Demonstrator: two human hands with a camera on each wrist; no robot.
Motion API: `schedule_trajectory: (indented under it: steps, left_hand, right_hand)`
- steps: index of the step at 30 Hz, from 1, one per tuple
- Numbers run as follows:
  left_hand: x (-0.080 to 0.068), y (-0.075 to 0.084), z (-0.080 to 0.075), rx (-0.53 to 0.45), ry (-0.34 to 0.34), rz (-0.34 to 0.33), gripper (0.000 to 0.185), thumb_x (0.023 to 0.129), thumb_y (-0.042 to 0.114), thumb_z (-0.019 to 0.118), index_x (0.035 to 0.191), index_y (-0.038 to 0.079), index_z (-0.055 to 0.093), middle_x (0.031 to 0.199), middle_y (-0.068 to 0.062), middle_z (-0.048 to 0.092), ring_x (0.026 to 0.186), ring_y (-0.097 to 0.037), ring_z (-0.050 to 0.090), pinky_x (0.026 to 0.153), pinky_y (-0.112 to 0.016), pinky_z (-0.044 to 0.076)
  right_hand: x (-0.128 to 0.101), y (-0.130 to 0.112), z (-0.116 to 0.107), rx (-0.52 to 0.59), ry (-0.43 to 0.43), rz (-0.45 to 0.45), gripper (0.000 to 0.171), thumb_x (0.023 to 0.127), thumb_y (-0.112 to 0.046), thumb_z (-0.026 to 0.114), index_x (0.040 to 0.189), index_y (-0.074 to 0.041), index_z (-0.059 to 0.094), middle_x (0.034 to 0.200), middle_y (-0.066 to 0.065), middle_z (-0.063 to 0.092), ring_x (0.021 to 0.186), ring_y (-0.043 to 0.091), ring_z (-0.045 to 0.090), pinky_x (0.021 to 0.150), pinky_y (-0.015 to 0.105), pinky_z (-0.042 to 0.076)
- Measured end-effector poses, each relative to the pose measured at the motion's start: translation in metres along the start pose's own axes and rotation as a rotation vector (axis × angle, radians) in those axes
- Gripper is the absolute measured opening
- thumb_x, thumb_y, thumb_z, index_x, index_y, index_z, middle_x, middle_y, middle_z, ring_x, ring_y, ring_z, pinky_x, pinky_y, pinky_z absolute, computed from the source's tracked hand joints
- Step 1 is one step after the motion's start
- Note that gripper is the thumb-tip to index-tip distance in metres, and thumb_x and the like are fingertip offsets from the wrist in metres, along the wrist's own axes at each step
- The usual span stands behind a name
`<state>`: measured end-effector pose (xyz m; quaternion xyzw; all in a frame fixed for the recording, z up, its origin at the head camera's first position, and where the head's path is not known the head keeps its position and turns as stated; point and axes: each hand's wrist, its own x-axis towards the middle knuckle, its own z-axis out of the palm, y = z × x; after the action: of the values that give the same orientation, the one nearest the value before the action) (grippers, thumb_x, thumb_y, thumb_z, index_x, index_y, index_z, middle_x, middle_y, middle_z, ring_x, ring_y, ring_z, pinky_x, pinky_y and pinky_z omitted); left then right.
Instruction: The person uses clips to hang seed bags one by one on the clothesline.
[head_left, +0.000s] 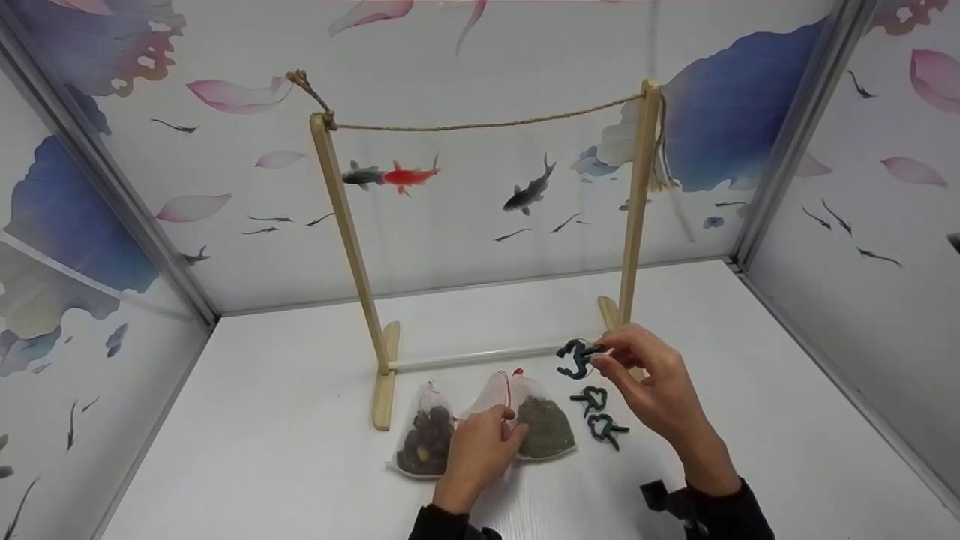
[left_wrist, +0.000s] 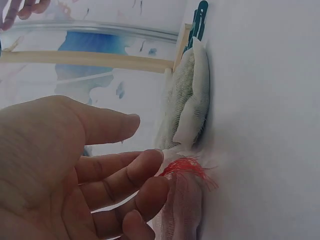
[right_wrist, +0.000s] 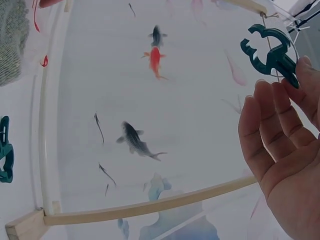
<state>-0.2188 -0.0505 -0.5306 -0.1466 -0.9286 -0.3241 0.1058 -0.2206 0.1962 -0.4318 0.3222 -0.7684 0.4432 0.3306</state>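
Note:
My right hand (head_left: 654, 384) pinches a dark green plastic clip (right_wrist: 274, 57) by its handles, raised above the table with its curved jaws turned away from the fingers. Over the mesh bags, my left hand (head_left: 480, 448) has its fingers loosely bent and its thumb apart from them. Its fingertips are right by a pale mesh bag with red strings (left_wrist: 185, 167), mostly covered by the hand in the head view. To its right lies a mesh bag of grey-green filling (head_left: 546, 429); to its left, a mesh bag of dark round pieces (head_left: 426, 442).
Two more green clips (head_left: 592, 400) lie right of the bags. Behind them stands a wooden frame (head_left: 352, 232) with a twine line (head_left: 480, 127) strung between its posts and a white bar (head_left: 480, 357) low down. Printed wall panels (head_left: 465, 240) enclose the white table (head_left: 285, 420).

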Motion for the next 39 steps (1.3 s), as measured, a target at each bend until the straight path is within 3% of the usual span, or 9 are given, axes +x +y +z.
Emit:
schedule_trajectory:
  steps: [9,14,18,23,29,39]
  left_hand:
    - [-0.004,-0.003,0.006,0.075,-0.029,-0.027,0.033,0.091,0.032,0.076,0.104,0.002,0.071,0.074,0.000,0.066,0.066,-0.017,0.063,0.062,-0.040,0.053]
    - [-0.005,-0.004,0.008,0.122,-0.035,-0.032,0.034,0.090,0.038,0.076,0.093,0.005,0.067,0.068,0.002,0.060,0.059,-0.015,0.057,0.053,-0.036,0.046]
    - [-0.004,-0.006,0.009,0.138,-0.036,-0.032,0.035,0.089,0.040,0.077,0.089,0.007,0.066,0.071,0.001,0.063,0.061,-0.018,0.060,0.054,-0.035,0.046]
    - [-0.003,-0.007,0.012,0.130,-0.025,-0.033,0.029,0.087,0.037,0.080,0.085,0.011,0.067,0.077,0.001,0.067,0.068,-0.020,0.065,0.059,-0.036,0.050]
    - [-0.001,-0.006,0.014,0.102,0.004,-0.050,0.023,0.086,0.030,0.081,0.083,0.014,0.065,0.081,0.005,0.058,0.074,-0.019,0.062,0.064,-0.039,0.050]
    - [0.002,-0.006,0.012,-0.004,0.108,0.010,0.015,0.088,0.010,0.070,0.087,0.015,0.057,0.075,0.008,0.050,0.066,-0.012,0.051,0.058,-0.033,0.043]
  right_hand:
    - [0.001,-0.001,-0.002,0.029,0.009,0.008,0.031,0.080,0.017,0.075,0.100,-0.007,0.071,0.094,0.001,0.066,0.073,0.011,0.064,0.065,0.017,0.052]
    - [0.000,-0.001,-0.003,0.032,0.010,0.012,0.032,0.081,0.017,0.074,0.099,-0.009,0.072,0.094,0.001,0.067,0.074,0.009,0.063,0.066,0.017,0.052]
    - [-0.001,-0.001,-0.003,0.024,0.002,0.025,0.032,0.082,0.015,0.074,0.099,-0.011,0.073,0.095,-0.001,0.067,0.076,0.008,0.063,0.068,0.017,0.052]
    - [-0.001,-0.002,-0.001,-0.013,0.011,0.022,0.031,0.080,0.016,0.076,0.098,-0.010,0.073,0.092,-0.001,0.067,0.074,0.009,0.063,0.067,0.017,0.052]
    - [0.002,-0.005,0.002,-0.065,0.032,0.005,0.030,0.077,0.017,0.077,0.094,-0.007,0.072,0.088,0.001,0.066,0.070,0.012,0.062,0.065,0.017,0.050]
    - [-0.002,0.003,0.002,-0.084,0.010,0.010,0.029,0.080,0.011,0.079,0.097,-0.012,0.073,0.090,-0.002,0.066,0.068,0.010,0.060,0.062,0.016,0.049]
